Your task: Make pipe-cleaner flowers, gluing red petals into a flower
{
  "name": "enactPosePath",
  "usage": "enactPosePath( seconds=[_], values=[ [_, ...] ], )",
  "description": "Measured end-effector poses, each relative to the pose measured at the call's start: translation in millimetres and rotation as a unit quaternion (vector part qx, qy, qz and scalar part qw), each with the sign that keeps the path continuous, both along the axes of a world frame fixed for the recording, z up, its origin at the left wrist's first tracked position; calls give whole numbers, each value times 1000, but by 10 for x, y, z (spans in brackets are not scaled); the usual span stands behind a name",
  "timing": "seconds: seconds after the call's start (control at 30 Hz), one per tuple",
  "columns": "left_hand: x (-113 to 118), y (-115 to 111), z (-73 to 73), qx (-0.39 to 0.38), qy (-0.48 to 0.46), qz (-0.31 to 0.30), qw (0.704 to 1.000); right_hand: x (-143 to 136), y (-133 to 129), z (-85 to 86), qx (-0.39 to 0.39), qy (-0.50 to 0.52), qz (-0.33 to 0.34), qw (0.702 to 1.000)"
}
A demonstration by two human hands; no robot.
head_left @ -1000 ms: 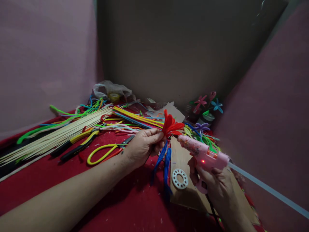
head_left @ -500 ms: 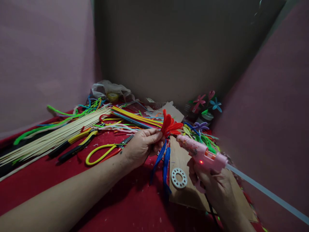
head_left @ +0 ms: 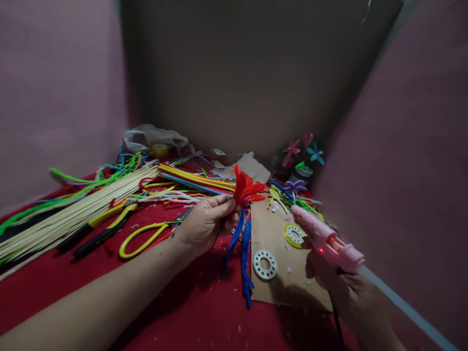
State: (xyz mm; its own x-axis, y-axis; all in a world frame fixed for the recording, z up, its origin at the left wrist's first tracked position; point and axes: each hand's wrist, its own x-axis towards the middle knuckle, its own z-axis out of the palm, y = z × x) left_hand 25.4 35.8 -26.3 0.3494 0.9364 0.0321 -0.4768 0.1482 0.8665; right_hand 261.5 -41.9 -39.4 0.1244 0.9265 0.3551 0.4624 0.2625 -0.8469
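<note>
A red pipe-cleaner flower is pinched by its base between the thumb and fingers of my left hand, petals pointing up and to the right. My right hand grips a pink glue gun with a lit red light and a long translucent glue stick out of its back. Its nozzle points up and left, apart from the flower. Blue pipe cleaners lie just below my left hand. Under the glue gun is a cardboard sheet bearing a white ring with holes and a yellow-edged ring.
To the left lie yellow-handled scissors, pliers and a bundle of thin sticks. Colored pipe cleaners spread behind. Finished flowers stand at the back right, near the pink wall. A plastic bag sits behind.
My right hand has drawn the glue gun away from the flower, right and slightly down, uncovering the yellow-edged ring. My left hand still holds the flower. The whole view has shifted a little.
</note>
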Motion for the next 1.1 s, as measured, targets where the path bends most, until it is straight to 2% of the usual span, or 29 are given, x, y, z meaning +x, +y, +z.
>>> enactPosePath(
  seconds=[0.1, 0.23, 0.33, 0.47, 0.57, 0.6, 0.67, 0.7, 0.73, 0.77, 0.8, 0.83, 0.9, 1.0, 1.1],
  values=[
    [7, -10, 9, 3, 8, 1, 1000, 344, -71, -117, 33, -139, -73, 987],
    [6, 0, -31, -8, 24, -8, 1000, 747, -149, -315, -41, -302, -131, 943],
    [20, 1, -54, -24, 25, -12, 999, 909, -139, -394, -86, -382, -147, 908],
    [55, -40, -41, -49, 18, -1, 999, 953, -135, -316, -112, -431, -116, 888],
    [76, -97, -24, -64, -6, -11, 998, 779, -157, -173, -34, -434, -123, 892],
    [80, -115, -20, -73, -16, -22, 997, 661, -158, -125, 1, -403, -131, 906],
    [87, -149, -19, -74, -36, -54, 995, 334, -141, -42, 43, -264, -106, 958],
    [89, -166, -20, -73, -42, -68, 994, 137, -123, -9, 14, -176, -45, 983],
    [91, -184, -22, -68, -48, -79, 993, -69, -96, 20, -29, -79, 13, 996],
    [95, -202, -25, -62, -50, -87, 993, -271, -62, 43, -70, 29, 60, 995],
    [99, -221, -29, -55, -50, -96, 993, -458, -23, 63, -95, 153, 73, 981],
    [103, -239, -35, -47, -49, -105, 992, -620, 18, 80, -119, 252, 110, 954],
    [114, -271, -49, -36, -49, -125, 990, -854, 91, 103, -97, 405, 126, 900],
    [131, -302, -67, -38, -51, -140, 988, -1004, 150, 109, -50, 504, 146, 850],
    [149, -320, -64, -46, -47, -137, 988, -1013, 156, 76, -14, 522, 135, 842]
  ],
)
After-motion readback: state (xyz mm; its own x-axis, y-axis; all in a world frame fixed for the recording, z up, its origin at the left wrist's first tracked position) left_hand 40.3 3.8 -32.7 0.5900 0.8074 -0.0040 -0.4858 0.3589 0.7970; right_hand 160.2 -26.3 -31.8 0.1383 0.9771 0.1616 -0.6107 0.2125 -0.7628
